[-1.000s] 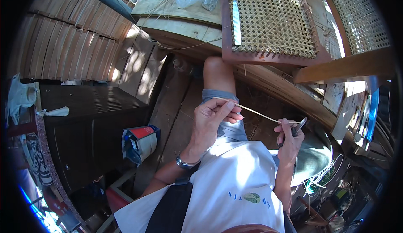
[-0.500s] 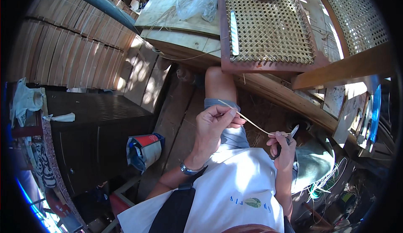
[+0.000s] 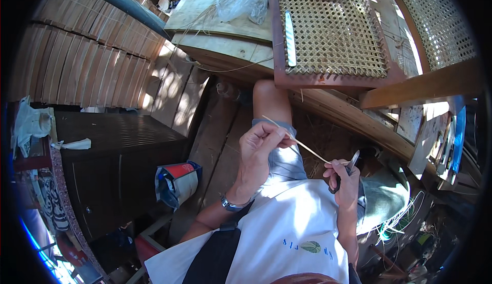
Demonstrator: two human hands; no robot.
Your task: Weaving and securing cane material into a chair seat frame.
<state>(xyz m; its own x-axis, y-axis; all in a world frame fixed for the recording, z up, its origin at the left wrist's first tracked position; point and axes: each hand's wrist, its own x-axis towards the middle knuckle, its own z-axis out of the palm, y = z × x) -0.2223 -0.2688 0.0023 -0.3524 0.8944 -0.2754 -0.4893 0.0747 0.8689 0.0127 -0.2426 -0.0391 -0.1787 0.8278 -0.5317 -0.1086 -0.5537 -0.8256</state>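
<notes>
The left hand (image 3: 259,148) pinches a thin, pale strip (image 3: 311,151) between thumb and forefinger, a short free end poking out beyond the grip, and the right hand (image 3: 341,177) has its fingers curled round the dark handle of a bladed tool (image 3: 354,159) while the thumb and forefinger press on the strip's other end. So the strip hangs in the air between the 2 hands, over the grey shorts (image 3: 284,162) and well apart from the cane panel (image 3: 333,33) lying on the counter (image 3: 225,43). Whether the blade's edge touches the strip I cannot tell at this size. To handle it well, I would have the strip drawn just taut between the 2 pinches, since a slack length would probably bow away from the edge, and too hard a pull could crack something so slim. The blade is best laid nearly flat along the strip, its edge turned away from the right thumb, with light, even pressure. A shorter span between the hands would likely steady it more. The bright patches of sun on the shirt (image 3: 302,209) may make so fine an edge hard to judge, so small movements seem wise.
</notes>
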